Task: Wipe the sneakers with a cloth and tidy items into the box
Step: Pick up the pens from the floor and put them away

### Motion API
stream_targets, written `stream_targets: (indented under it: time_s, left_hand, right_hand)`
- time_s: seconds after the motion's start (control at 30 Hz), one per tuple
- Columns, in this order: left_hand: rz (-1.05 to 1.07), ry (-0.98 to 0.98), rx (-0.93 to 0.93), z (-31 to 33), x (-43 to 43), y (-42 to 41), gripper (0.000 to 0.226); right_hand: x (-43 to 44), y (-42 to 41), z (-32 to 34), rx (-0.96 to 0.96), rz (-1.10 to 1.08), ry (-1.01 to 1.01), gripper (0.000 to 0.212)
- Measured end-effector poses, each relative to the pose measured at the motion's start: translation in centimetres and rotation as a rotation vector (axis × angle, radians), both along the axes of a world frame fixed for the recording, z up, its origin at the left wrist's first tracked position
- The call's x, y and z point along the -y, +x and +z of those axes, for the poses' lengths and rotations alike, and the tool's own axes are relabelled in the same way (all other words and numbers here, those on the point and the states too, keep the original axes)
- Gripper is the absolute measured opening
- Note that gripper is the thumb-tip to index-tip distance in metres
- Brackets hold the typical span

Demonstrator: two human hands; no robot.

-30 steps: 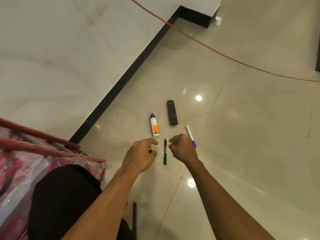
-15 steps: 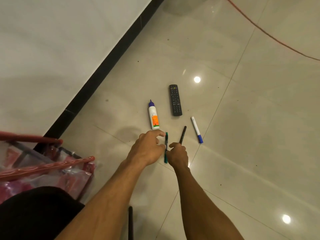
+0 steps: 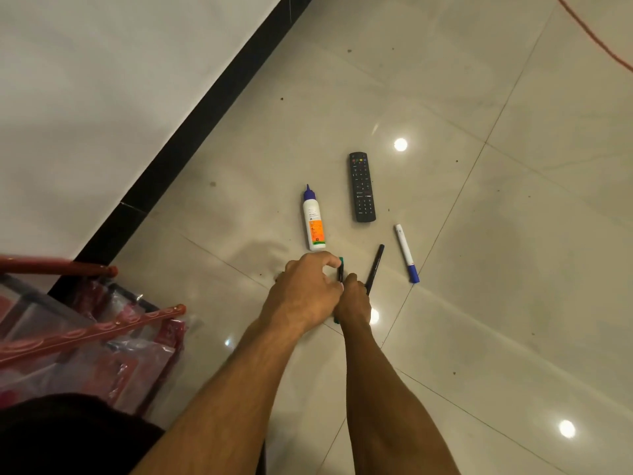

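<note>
Green pen [image 3: 340, 265] lies on the floor [image 3: 513, 303] under both hands, so tidying seems only begun: bottle [image 3: 314, 221], remote [image 3: 362, 186], black pen [image 3: 375, 267] and marker [image 3: 406, 252] lie loose, well apart from the box [image 3: 102, 323] at left. The wiping part cannot be judged here. The left hand [image 3: 308, 289] grip pinches the green pen. The right hand [image 3: 354, 298] is curled beside the black pen, and I cannot tell what it holds.

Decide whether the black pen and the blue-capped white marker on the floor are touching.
Apart. The head view shows a strip of bare floor between the black pen and the blue-capped white marker along their whole visible length.
</note>
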State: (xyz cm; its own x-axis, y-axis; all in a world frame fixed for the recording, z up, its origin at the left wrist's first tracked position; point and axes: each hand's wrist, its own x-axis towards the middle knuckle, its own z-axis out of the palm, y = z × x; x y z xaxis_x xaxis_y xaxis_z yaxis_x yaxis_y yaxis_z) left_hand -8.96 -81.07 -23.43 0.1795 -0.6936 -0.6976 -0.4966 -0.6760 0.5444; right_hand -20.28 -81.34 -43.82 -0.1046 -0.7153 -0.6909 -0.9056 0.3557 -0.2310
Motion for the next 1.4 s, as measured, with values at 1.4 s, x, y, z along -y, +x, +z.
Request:
stream_targets:
  time_s: [1.4]
  left_hand:
    - [0.273,-0.070,-0.149,-0.9,1.0,-0.1,0.027]
  right_hand:
    - [4.5,-4.6,3.0,0.118,-0.577,-0.124,0.013]
